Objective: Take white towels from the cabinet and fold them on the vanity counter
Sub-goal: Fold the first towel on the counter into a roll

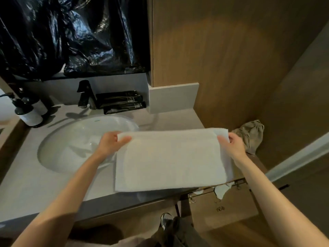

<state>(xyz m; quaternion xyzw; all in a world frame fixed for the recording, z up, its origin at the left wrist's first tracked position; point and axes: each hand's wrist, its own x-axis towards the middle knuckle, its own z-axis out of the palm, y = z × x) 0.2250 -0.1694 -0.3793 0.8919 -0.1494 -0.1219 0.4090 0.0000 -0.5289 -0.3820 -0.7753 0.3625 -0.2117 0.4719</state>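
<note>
Left hand (110,142) pinches the towel's (170,161) far left corner, right hand (231,145) pinches the far right corner. Towel is white, folded flat, lying on the counter (53,184) right of the sink (80,139). Faucet (85,95) and black tubes (121,102) sit behind the sink.

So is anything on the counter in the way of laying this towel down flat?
Nothing visible. Both the left hand and right hand grip the white towel over bare counter; the sink lies just left.
</note>
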